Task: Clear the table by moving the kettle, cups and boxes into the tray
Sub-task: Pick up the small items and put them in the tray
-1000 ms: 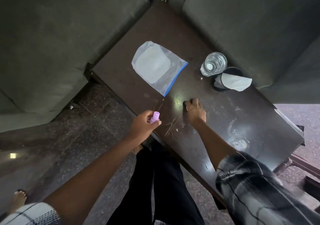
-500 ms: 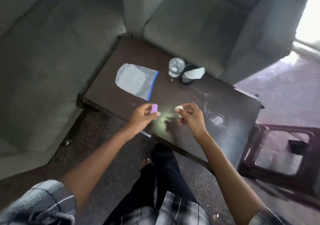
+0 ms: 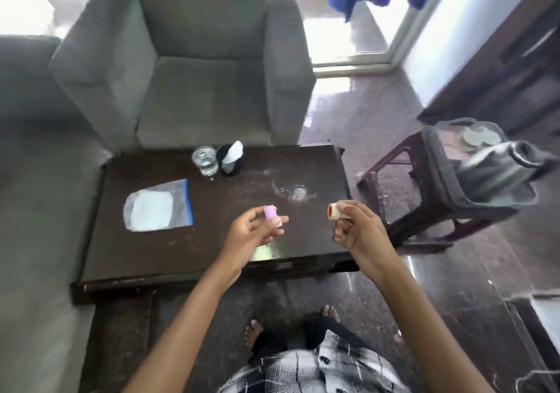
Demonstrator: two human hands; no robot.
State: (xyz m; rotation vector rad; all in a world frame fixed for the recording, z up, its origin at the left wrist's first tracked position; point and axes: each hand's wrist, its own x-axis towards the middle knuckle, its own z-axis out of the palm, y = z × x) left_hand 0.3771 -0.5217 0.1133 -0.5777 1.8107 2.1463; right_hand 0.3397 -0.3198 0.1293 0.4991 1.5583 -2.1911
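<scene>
Clear plastic zip bag (image 3: 157, 210) sits at the left of the dark tabletop (image 3: 212, 256), with a glass of water (image 3: 206, 160) and a black cup (image 3: 231, 162) at the far edge. Left hand (image 3: 248, 235) pinches a little purple box (image 3: 270, 212), right hand (image 3: 360, 232) grips a small white box (image 3: 335, 212) with an orange end, both held up above the near side. Way off right, the tray (image 3: 436, 162) sits on a stool (image 3: 394, 180) with the kettle (image 3: 491, 171) already in it. So I'd say we're mid-carry on the small boxes; next both need to swing right and get dropped into the tray beside the kettle. Versus a second ago: the right hand was down on the tabletop, now it's lifted and loaded; the purple box hasn't left the left hand.
</scene>
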